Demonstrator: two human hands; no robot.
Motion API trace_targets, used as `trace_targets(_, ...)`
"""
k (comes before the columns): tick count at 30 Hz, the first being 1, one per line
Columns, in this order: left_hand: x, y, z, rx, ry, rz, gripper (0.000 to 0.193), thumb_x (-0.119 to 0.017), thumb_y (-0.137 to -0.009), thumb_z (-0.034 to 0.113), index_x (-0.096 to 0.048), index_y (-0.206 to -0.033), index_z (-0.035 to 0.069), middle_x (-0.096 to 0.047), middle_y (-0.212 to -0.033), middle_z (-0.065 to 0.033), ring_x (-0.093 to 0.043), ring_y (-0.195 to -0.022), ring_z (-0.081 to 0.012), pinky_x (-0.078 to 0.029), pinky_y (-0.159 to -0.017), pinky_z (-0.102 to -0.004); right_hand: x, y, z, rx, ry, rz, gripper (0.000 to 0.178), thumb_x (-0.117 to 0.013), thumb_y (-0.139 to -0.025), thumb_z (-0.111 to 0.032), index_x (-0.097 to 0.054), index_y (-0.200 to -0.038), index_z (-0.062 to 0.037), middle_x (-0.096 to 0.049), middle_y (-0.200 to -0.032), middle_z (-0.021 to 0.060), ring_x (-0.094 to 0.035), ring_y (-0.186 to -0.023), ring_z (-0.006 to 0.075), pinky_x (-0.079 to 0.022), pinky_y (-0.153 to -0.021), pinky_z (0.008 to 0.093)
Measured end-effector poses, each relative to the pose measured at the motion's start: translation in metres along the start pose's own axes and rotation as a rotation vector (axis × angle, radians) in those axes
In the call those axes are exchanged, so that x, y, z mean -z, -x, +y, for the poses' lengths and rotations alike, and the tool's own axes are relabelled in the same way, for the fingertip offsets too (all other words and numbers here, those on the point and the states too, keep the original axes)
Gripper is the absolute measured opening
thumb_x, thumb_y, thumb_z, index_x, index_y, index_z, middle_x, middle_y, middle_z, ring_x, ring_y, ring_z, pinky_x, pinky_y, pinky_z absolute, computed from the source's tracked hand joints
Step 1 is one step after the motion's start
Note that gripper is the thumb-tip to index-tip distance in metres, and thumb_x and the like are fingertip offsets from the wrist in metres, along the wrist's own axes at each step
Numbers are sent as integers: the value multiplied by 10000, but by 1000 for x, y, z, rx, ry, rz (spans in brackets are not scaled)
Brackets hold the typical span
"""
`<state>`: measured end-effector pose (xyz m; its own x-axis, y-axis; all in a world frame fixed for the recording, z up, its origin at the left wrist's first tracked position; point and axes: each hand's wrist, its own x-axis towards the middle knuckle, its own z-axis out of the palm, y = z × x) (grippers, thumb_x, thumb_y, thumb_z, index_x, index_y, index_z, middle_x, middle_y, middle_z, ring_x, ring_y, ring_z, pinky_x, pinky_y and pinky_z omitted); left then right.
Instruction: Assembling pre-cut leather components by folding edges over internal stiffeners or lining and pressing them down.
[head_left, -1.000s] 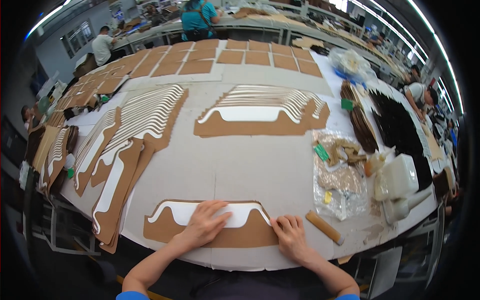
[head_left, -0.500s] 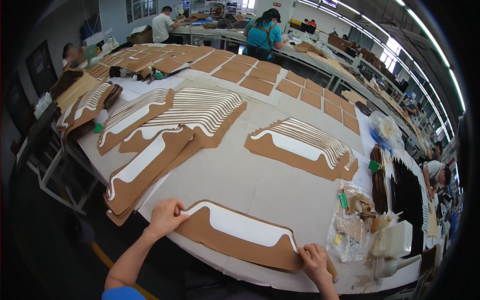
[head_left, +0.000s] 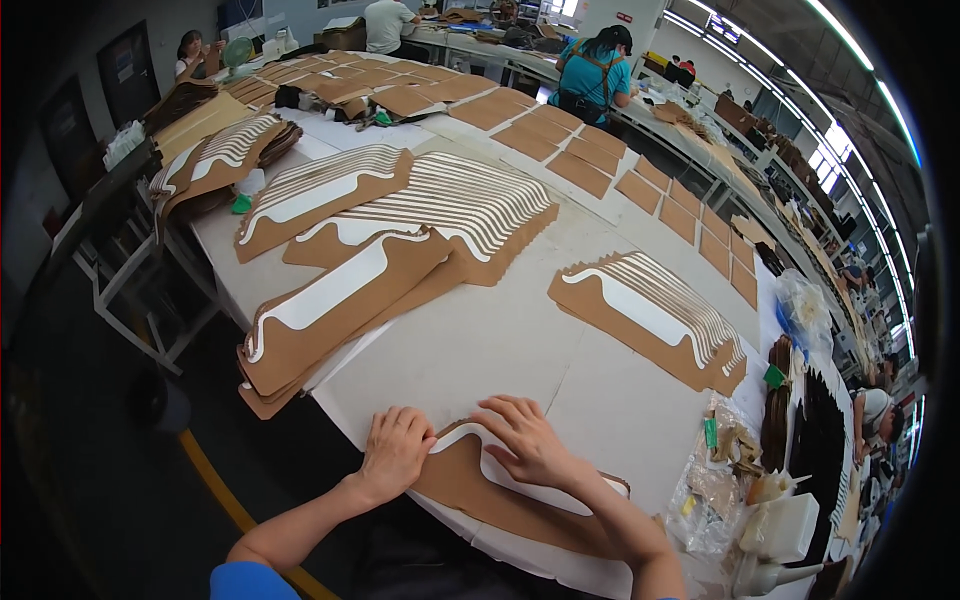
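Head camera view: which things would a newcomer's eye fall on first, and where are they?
Probably the fanned stack of flat brown pieces with curved white bands, just above the picture's centre, on the pale grey table. Next, at the near edge, the bare left hand touches the left end of a similar brown-and-white piece, while the right hand, fingers spread, is over it.

On a pale grey worktable [head_left: 400,370], a person's left hand [head_left: 392,455] pinches the left end of a flat brown panel [head_left: 475,490] bearing a smooth, curvy white layer [head_left: 540,496]. The right hand [head_left: 525,445], fingers spread, is over its upper edge. Fanned brown-and-white panels [head_left: 320,300] lie leftward; a whitish plastic container [head_left: 780,527] sits at right.
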<state>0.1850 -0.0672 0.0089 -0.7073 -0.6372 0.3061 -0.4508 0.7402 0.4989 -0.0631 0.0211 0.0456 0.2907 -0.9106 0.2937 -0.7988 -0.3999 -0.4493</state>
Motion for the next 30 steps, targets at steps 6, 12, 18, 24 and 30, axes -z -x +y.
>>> trace_targets(6,-4,21,5,57,194,64,169,-736,-912,116,-635,-1037,63,-648,-1002,-95,-601,-995,-335,-436,-932,-449,-34,-34,6,155,-162,-222,352,-747,-879,-124,-688,-1226,-112,-614,-1202,107,-548,-1224,332,-426,-1037,469)
trace_targets(12,11,13,-8,340,788,8,269,-751,-960,32,-674,-1217,22,-724,-1042,-66,-715,-923,-139,-582,-844,-298,-35,-44,20,-16,-340,-228,163,-770,-879,-137,-746,-1040,-123,-644,-1046,63,-557,-1091,294,-423,-981,451)
trace_targets(18,1,-33,-34,117,315,367,305,-777,-868,-14,-693,-1156,38,-682,-1004,-74,-675,-946,-247,-547,-846,-383,-49,-70,41,-218,-287,-86,128,-757,-863,-86,-774,-978,-140,-666,-976,2,-543,-1011,237,-395,-969,378)
trace_targets(24,-6,-1,-22,-120,-44,279,217,-807,-816,50,-749,-1025,47,-690,-1060,-38,-654,-1022,-249,-519,-872,-405,-54,-71,35,-226,-292,-61,129,-742,-834,-67,-772,-932,-146,-669,-985,6,-563,-1052,257,-376,-917,413)
trace_targets(30,-10,2,-21,-162,-123,295,237,-780,-859,81,-756,-1087,26,-704,-1161,-34,-650,-1053,-234,-513,-902,-393,-58,-69,27,-250,-258,-102,137,-779,-843,-60,-785,-950,-145,-670,-991,-20,-532,-1038,224,-353,-975,383)
